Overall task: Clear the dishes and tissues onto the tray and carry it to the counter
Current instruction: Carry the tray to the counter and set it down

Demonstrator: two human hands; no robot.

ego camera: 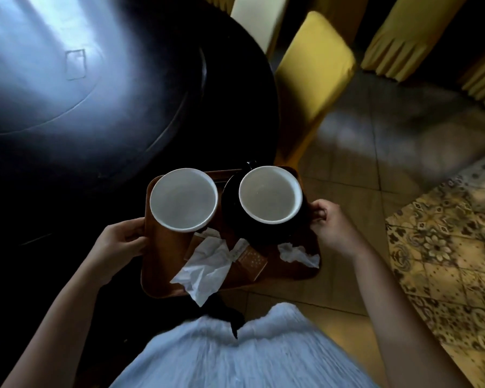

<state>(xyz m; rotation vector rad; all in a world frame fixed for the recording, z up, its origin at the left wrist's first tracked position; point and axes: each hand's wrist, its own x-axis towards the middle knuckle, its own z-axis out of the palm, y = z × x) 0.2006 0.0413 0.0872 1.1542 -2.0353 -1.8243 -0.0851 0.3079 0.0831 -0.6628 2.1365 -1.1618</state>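
Observation:
I hold a brown tray [157,264] level in front of my body, off the table. My left hand [121,240] grips its left edge and my right hand [329,222] grips its right edge. On the tray stand two cups with white insides: the left cup [184,200] and the right cup [269,194], which sits on a dark saucer [231,208]. A large crumpled white tissue [205,270] hangs over the tray's near edge. A smaller tissue [297,254] lies near the right side.
A round dark table [95,107] with a glossy top fills the left and far side. Yellow-covered chairs [314,74] stand to the right of it. Tiled floor [403,152] and a patterned floor section [445,261] spread out on the right.

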